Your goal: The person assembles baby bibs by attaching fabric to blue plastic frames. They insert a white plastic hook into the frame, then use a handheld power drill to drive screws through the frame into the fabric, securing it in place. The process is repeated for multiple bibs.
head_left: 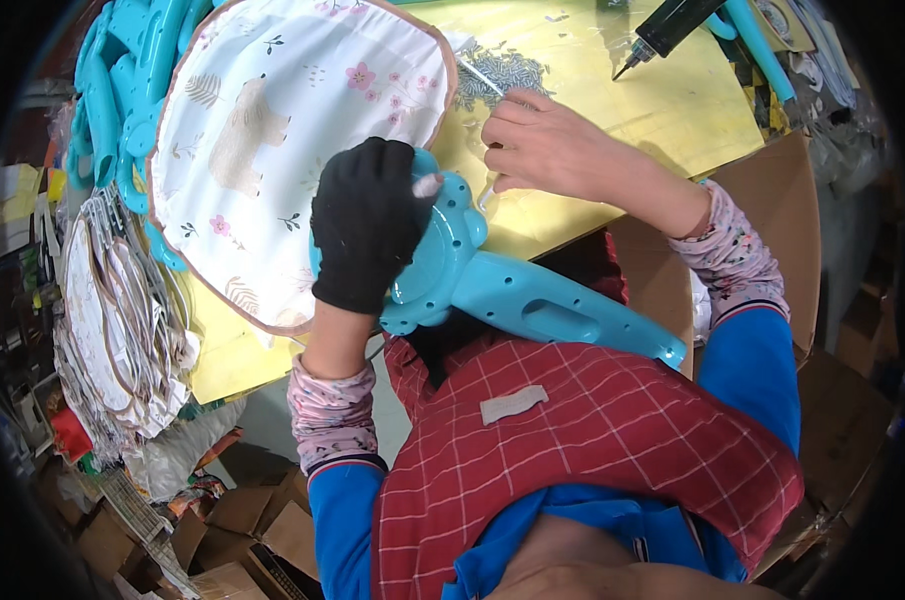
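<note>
My left hand [367, 225], in a black glove with one bare fingertip showing, is closed over the scalloped head of a turquoise plastic handle [532, 295]. The handle slants down to the right across my lap, screw holes dotting its edge. Under and beside the glove lies a round white fabric panel [302, 110] with a brown rim, a bear and pink flowers. My bare right hand [532, 145] is closed around a thin white rod [480, 75], whose ends stick out above and below the fingers. Right behind those fingertips is a pile of small grey screws [507, 70].
A black electric screwdriver [662, 35] points down over the yellow tabletop [692, 120] at the far right. Turquoise plastic parts [127, 90] are heaped at the far left, above a stack of round fabric panels [117, 320]. Cardboard boxes [772, 210] stand right of the table.
</note>
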Action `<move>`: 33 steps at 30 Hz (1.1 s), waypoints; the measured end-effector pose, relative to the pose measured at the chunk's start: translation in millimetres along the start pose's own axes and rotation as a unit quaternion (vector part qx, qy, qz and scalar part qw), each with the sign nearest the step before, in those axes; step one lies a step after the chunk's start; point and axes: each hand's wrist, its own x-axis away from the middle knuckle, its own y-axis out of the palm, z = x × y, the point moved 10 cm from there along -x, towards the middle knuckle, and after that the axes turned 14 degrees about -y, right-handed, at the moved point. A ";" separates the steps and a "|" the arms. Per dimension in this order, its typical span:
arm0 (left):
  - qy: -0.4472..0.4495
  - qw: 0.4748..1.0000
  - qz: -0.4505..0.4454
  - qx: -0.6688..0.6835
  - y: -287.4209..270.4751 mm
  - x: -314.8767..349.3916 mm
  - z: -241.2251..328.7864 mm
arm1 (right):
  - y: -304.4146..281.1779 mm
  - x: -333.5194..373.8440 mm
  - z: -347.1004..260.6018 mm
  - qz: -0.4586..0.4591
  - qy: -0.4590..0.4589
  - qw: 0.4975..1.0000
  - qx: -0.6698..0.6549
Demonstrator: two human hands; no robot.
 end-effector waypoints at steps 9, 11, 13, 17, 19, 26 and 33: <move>0.024 0.994 0.105 -0.014 -53.7 35.2 -9.8 | -60.3 -20.6 -10.0 0.148 -0.059 0.982 -0.100; 0.027 0.992 0.124 -0.008 -60.1 40.4 -6.5 | -57.6 -22.6 -9.0 0.160 -0.058 0.981 -0.098; 0.025 0.990 0.142 -0.001 -63.8 42.6 -6.6 | -57.8 -23.8 -10.5 0.176 -0.057 0.979 -0.090; 0.013 0.992 0.126 -0.003 -56.1 41.3 -8.1 | -54.5 -22.9 -17.1 0.187 -0.042 0.980 -0.056; -0.008 0.995 0.096 0.008 -43.0 37.9 -14.6 | -46.6 -22.8 -22.5 0.171 -0.013 0.985 -0.008; -0.026 0.999 0.038 0.010 -9.1 8.8 -17.0 | -20.7 -8.1 -38.2 0.176 0.077 0.979 0.069; 0.051 0.997 0.038 0.053 23.9 -55.9 8.3 | -39.6 27.7 22.5 0.229 0.091 0.966 0.081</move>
